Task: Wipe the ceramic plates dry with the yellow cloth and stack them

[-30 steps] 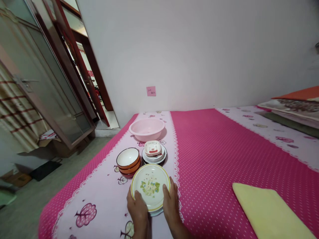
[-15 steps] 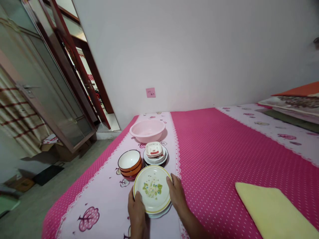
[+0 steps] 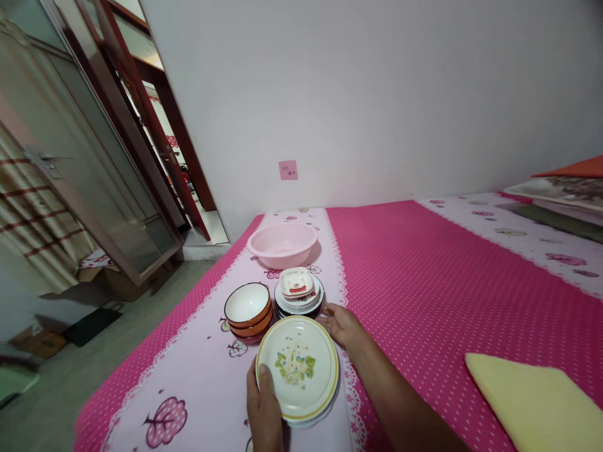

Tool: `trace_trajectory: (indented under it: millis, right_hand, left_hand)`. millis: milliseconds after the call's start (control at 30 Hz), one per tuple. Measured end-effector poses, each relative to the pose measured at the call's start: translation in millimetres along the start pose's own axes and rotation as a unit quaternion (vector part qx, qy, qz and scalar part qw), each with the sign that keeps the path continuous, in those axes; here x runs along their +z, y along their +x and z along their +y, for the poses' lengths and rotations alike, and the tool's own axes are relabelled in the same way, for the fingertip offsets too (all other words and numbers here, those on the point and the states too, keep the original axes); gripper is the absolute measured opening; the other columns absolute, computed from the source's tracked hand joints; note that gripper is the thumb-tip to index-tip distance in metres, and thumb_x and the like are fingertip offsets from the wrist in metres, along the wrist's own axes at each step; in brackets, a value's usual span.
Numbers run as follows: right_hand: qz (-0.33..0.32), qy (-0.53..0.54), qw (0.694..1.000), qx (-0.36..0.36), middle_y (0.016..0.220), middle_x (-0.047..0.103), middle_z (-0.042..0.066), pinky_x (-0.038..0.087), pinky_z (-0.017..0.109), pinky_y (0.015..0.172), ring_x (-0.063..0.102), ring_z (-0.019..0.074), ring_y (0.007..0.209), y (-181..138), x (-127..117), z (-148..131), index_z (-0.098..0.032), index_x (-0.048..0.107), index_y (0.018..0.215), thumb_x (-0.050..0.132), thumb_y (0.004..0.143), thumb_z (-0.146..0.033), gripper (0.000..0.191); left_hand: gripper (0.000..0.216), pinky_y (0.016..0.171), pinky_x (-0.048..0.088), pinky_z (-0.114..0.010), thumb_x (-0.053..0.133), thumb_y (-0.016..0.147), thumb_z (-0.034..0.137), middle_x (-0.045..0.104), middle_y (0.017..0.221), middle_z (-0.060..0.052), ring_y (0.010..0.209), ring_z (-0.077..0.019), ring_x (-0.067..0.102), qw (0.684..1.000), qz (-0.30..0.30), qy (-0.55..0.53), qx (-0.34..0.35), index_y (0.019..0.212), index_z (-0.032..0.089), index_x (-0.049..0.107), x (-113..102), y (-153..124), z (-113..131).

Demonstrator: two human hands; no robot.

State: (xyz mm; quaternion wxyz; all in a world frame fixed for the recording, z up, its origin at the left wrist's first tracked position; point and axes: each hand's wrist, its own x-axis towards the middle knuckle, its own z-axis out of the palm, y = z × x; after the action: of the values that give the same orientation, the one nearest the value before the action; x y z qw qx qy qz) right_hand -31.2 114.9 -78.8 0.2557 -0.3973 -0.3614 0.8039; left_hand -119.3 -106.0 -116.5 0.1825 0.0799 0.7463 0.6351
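Note:
A stack of round plates [image 3: 301,370], the top one cream with a yellow rim and a green leaf and flower print, lies on the bed in front of me. On its left edge my left hand [image 3: 264,398] is closed, thumb over the rim. My right hand [image 3: 342,323] is at the far right side of the plates, fingers stretched out beside the stack of smaller dishes [image 3: 315,294]; whether it touches them I cannot tell. A small square dish [image 3: 296,281] with a red mark tops that stack. Left of it stand nested orange bowls [image 3: 249,317] with white insides.
Beyond the dishes stands a pink basin [image 3: 282,245] near the wall. A folded yellow cloth [image 3: 532,398] lies at right on the pink bedspread [image 3: 400,270]. The bed's edge drops to the floor on the left; pillows [image 3: 560,194] lie far right.
My right hand has left the edge of the plates and moved forward to the smaller dish stack. My left hand keeps its hold. The view has shifted slightly.

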Motion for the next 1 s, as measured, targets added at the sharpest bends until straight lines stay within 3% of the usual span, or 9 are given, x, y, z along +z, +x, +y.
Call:
trace_trajectory:
  millis: [233,400,567,767,900,1000]
  right_hand:
    - [0.022,0.048,0.994,0.095,0.113,0.070,0.011,0.060,0.038,0.078,0.071,0.0212,0.091,1.3,-6.3,-25.0,-0.014,0.058,0.129,0.053,0.101,-0.058,0.053]
    - [0.054,0.064,0.993,0.085,0.127,0.064,0.015,0.059,0.040,0.082,0.069,0.0234,0.100,10.7,-11.3,-40.5,-0.015,0.052,0.139,0.055,0.099,-0.060,0.061]
    - [0.061,0.061,0.994,0.060,0.127,0.064,0.012,0.059,0.042,0.085,0.067,0.0234,0.102,21.9,-14.8,-51.5,-0.017,0.057,0.133,0.059,0.099,-0.056,0.052]
    - [0.041,0.047,0.998,0.016,0.117,0.068,0.008,0.061,0.037,0.081,0.069,0.0193,0.095,16.3,-14.0,-9.6,-0.016,0.063,0.123,0.063,0.101,-0.038,0.031]
    - [0.009,0.029,0.999,0.039,0.111,0.070,0.005,0.061,0.034,0.076,0.069,0.0188,0.089,14.5,-4.6,22.4,-0.015,0.067,0.114,0.065,0.099,-0.037,0.026]
    - [-0.014,0.035,0.998,0.051,0.107,0.070,0.005,0.061,0.033,0.074,0.069,0.0168,0.086,18.1,-0.9,26.0,-0.015,0.066,0.114,0.064,0.100,-0.036,0.026]
  left_hand:
    - [0.057,0.108,0.049,-0.039,0.044,0.098,0.058,0.063,0.143,-0.013,0.131,-0.0289,0.060,1.000,-0.004,-0.029,0.002,0.143,0.023,0.053,0.9,-9.4,9.0]
    - [0.057,0.110,0.047,-0.040,0.047,0.098,0.055,0.063,0.143,-0.014,0.132,-0.0289,0.058,1.000,0.008,-0.019,0.009,0.142,0.021,0.055,0.7,-10.0,10.6]
    - [0.057,0.109,0.048,-0.039,0.051,0.096,0.056,0.064,0.142,-0.013,0.131,-0.0285,0.060,1.000,0.012,-0.022,0.008,0.142,0.023,0.056,0.7,-7.0,6.7]
    - [0.053,0.108,0.049,-0.040,0.052,0.097,0.051,0.065,0.140,-0.014,0.130,-0.0289,0.060,0.999,0.008,-0.027,0.015,0.140,0.021,0.057,1.5,-4.3,3.8]
    - [0.052,0.110,0.047,-0.040,0.046,0.099,0.055,0.064,0.141,-0.013,0.130,-0.0278,0.059,1.000,0.010,-0.011,0.023,0.139,0.023,0.056,2.2,-8.1,6.2]
    - [0.053,0.110,0.047,-0.038,0.046,0.099,0.054,0.063,0.142,-0.013,0.131,-0.0275,0.058,1.000,0.005,-0.003,0.018,0.141,0.022,0.055,0.5,-8.1,7.0]
